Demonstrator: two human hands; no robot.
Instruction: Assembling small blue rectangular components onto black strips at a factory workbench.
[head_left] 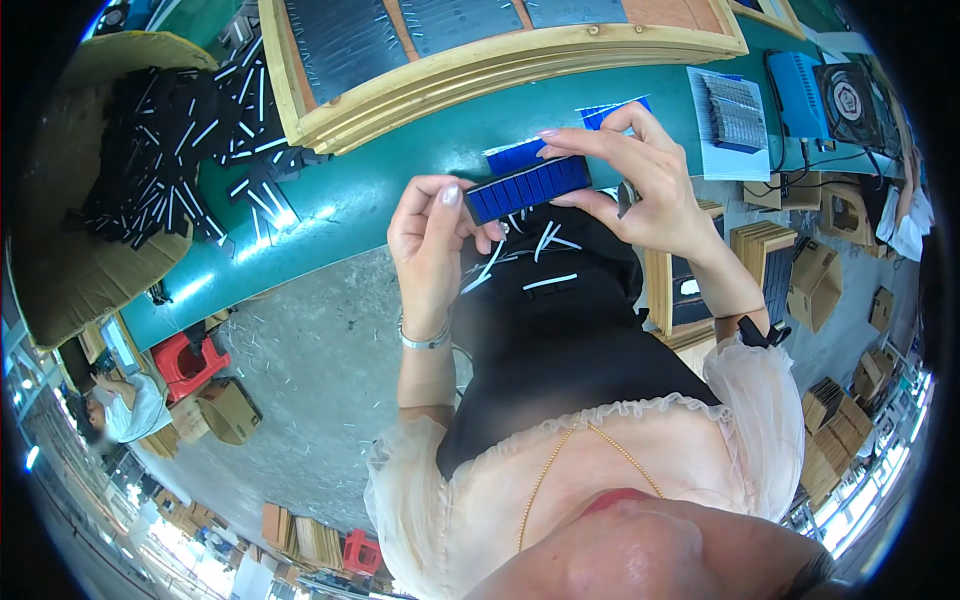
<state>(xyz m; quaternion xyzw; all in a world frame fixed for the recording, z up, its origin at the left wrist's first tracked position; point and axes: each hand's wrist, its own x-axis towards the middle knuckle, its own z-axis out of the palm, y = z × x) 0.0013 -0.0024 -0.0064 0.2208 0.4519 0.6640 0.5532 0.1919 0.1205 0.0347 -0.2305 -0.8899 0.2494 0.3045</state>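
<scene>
A small blue segmented panel in a black frame [530, 190] is held up, tilted, over my lap. My left hand [430, 240] is closed on its left end, thumb on top. My right hand [645, 180] spans the right end, fingertips at the upper edge and thumb at the lower edge. A small grey piece [627, 198] shows by the right palm; its kind is unclear. Behind the panel, another blue panel [515, 157] lies at the table edge, and a further blue piece [597, 117] is partly covered by my right fingers. White strips [550, 283] lie on my black apron.
On the green table [400, 170] stand stacked wooden frames with dark sheets [520, 75]. A cardboard box [60, 230] spills black pieces with white strips at the left. Rows of grey pieces [735, 112], a blue device [797, 95] and a fan [848, 95] stand right.
</scene>
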